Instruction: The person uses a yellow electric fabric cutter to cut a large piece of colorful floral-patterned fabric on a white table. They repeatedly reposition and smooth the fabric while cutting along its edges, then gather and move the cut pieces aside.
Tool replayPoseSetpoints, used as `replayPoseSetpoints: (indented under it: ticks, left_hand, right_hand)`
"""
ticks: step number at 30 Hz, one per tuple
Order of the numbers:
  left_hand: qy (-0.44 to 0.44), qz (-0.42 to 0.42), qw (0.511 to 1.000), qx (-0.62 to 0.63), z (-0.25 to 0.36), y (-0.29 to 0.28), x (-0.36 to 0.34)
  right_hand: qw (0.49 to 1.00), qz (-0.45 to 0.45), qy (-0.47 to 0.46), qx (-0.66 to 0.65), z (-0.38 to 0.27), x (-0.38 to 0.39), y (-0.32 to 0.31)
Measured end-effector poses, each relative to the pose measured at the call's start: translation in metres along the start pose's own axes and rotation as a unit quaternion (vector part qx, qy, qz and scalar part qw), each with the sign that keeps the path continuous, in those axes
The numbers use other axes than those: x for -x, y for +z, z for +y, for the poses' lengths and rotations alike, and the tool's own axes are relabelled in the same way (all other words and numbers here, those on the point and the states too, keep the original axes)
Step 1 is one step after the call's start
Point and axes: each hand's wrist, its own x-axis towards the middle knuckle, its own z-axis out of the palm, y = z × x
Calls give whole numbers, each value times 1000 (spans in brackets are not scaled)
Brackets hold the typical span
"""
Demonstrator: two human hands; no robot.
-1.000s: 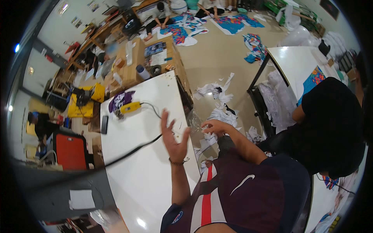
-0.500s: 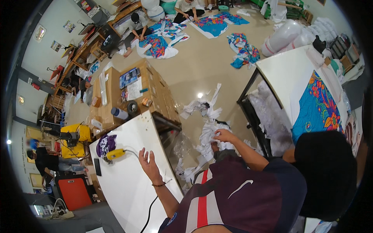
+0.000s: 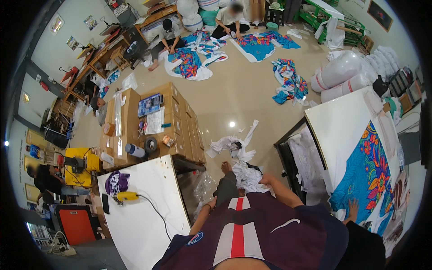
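Your right hand reaches down and forward into the heap of white fabric scraps on the floor, fingers buried in it, so you cannot tell whether it grips or just touches. Your left hand hangs lower, near your knee and beside the clear plastic wrap; its fingers are hidden too. The heap trails away from you in strips. You stand in a narrow gap between the white table on your left and the dark frame of the other table on your right.
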Motion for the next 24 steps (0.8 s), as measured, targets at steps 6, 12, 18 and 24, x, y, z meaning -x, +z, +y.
replayPoseSetpoints:
  ticks: [6,12,18,24]
  left_hand:
    - [147,-21,988,-40,7,-30,-39]
    - [74,-101,963,-240,81,-104,-116]
    - [248,118,957,-95,267,-213,-135]
    - [215,64,973,-60,366,-295,-132]
  right_hand:
    - [990,-52,-109,78,90,-98,12]
    - [983,-55,-57,164,40,-136,-50]
    - [992,-33,-12,-121,-93,-119,-160]
    - [955,102,-65,-270,-207,-134,-244]
